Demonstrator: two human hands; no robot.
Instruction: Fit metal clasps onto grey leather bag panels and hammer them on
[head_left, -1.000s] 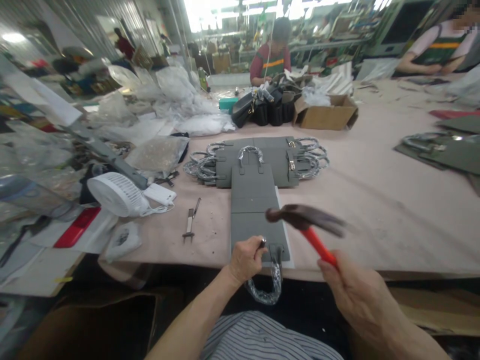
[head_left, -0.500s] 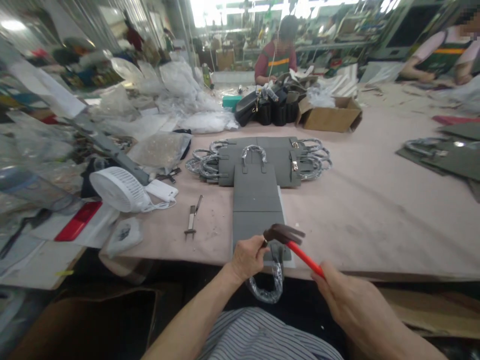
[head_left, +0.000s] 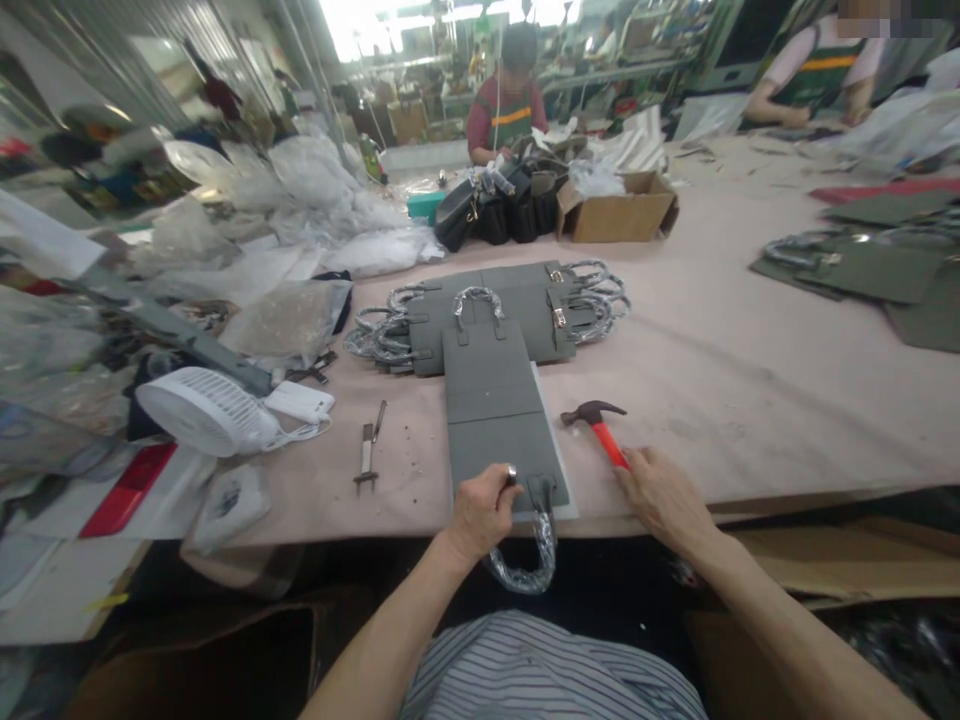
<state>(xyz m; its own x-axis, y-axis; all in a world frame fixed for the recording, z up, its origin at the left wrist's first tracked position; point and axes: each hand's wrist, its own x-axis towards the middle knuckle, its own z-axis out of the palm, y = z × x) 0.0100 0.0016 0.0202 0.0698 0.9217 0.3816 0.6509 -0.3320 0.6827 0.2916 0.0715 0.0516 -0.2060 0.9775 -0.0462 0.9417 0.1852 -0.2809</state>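
Observation:
My right hand (head_left: 664,498) is closed round the red handle of a claw hammer (head_left: 600,420), whose dark head is down by the table beside the grey panel. Closed in a fist, my left hand (head_left: 484,512) grips a small metal punch (head_left: 511,474); only its shiny top end shows. That fist rests at the near end of a long grey bag panel (head_left: 491,385), and the punch's lower end is hidden. A plastic-wrapped handle (head_left: 529,570) on this panel hangs over the table's front edge. A second wrapped handle (head_left: 480,298) arches from its far end.
Behind lies a stack of grey bag panels (head_left: 525,290) with wrapped handles. More panels (head_left: 877,260) are at right. A metal tool (head_left: 366,460), a white fan (head_left: 206,410) and a red case (head_left: 129,490) lie left. A cardboard box (head_left: 619,210) and a co-worker (head_left: 510,105) are beyond.
The hammer has come off the top of the punch and moved right, down toward the table, with my right hand. My left hand keeps its place on the panel. The whole view has shifted.

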